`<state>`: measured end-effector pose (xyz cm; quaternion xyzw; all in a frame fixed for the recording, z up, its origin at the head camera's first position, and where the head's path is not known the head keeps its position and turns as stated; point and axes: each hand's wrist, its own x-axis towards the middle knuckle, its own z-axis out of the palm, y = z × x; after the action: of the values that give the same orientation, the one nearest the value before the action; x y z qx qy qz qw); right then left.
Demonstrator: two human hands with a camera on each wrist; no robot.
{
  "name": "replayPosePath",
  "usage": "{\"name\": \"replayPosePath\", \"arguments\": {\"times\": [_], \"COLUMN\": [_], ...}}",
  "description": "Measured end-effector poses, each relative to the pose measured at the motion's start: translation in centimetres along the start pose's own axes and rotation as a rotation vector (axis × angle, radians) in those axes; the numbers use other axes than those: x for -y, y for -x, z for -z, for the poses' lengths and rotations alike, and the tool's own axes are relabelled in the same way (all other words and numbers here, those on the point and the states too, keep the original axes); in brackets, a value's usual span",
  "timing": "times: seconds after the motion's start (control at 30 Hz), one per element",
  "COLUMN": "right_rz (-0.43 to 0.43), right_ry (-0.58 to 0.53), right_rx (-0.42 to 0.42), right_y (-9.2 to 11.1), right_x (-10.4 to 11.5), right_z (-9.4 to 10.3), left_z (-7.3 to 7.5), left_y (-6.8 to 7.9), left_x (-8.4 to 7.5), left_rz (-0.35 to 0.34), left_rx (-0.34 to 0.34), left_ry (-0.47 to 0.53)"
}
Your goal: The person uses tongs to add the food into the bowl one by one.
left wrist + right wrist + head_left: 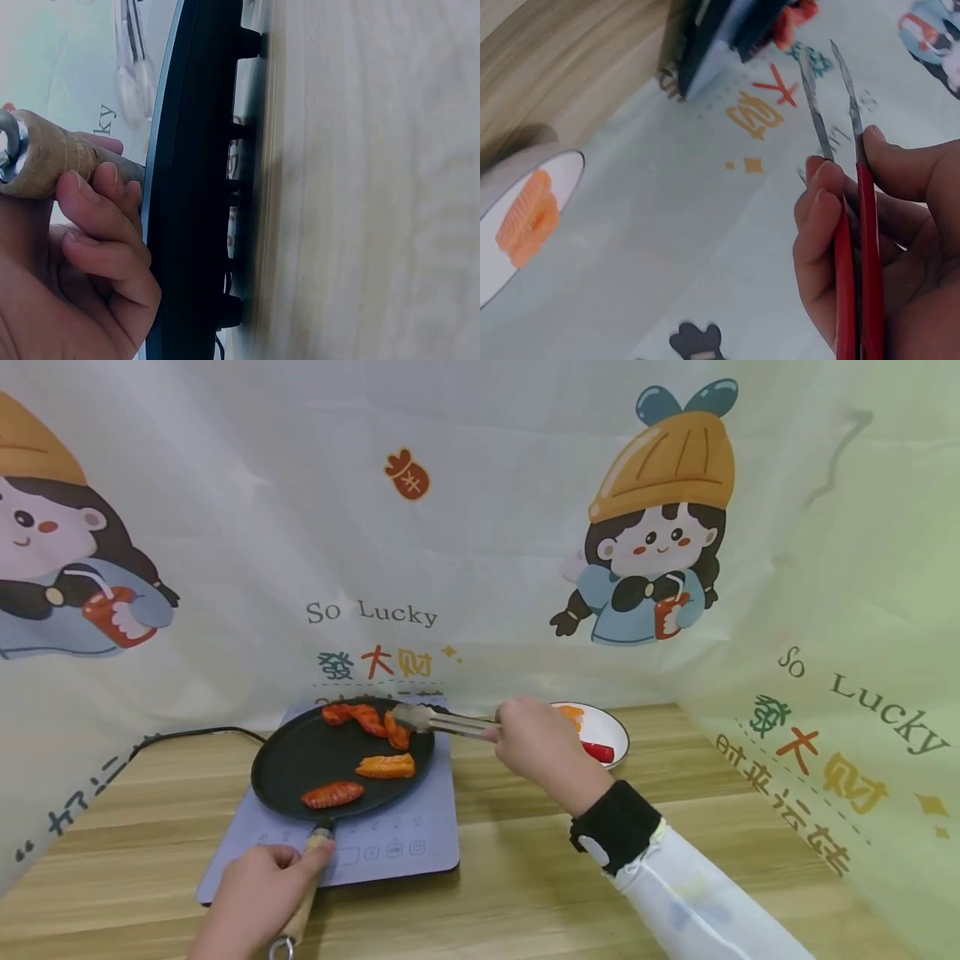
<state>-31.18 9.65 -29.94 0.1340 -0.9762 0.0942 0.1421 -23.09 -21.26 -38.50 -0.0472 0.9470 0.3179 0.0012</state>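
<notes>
My left hand (262, 889) grips the wooden handle (56, 154) of a flat black pan (322, 764), its fingers curled around the wood. In my right hand (536, 739) are metal tongs (457, 724) with red grips (868, 255); their tips are a little apart in the right wrist view. The tong head reaches over the pan's right side, by an orange-red piece (396, 732). Whether it touches that piece is hard to tell. Also in the pan are a reddish strip (356, 717), a ridged orange piece (386, 767) and a reddish-brown wing-shaped piece (332, 794).
Beneath the pan is a pale induction cooker (397, 852) with a black cord (198, 729) running left. A white dark-rimmed plate (611, 727), partly behind my right hand, holds an orange piece (529, 219) and a red piece (598, 752). A printed curtain (480, 543) encloses the wooden table (525, 877).
</notes>
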Motion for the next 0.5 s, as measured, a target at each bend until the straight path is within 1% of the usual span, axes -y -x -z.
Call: {"name": "replayPosePath", "arguments": {"times": [0.13, 0.2, 0.3, 0.4, 0.5], "right_rz": [-0.035, -0.057, -0.086, -0.125, -0.175], "right_ry": [-0.033, -0.055, -0.088, -0.072, -0.048], "right_rx": [-0.025, -0.013, 0.027, 0.041, 0.059], "right_y": [1.9, 3.0, 4.2, 5.1, 6.0], "right_x": [-2.0, -3.5, -6.1, -9.1, -11.9], "right_z": [0.8, 1.2, 1.9, 3.0, 4.3], "left_z": [-0.1, 0.0, 0.1, 0.0, -0.2], "left_y": [0.0, -0.1, -0.2, -0.2, -0.2], "left_x": [0.1, 0.1, 0.2, 0.2, 0.2], "left_rz": [-0.007, -0.007, -0.009, 0.004, -0.001], "left_rx": [0.007, 0.005, 0.004, 0.005, 0.015], "left_ry": [-0.002, -0.012, -0.015, -0.013, -0.005]}}
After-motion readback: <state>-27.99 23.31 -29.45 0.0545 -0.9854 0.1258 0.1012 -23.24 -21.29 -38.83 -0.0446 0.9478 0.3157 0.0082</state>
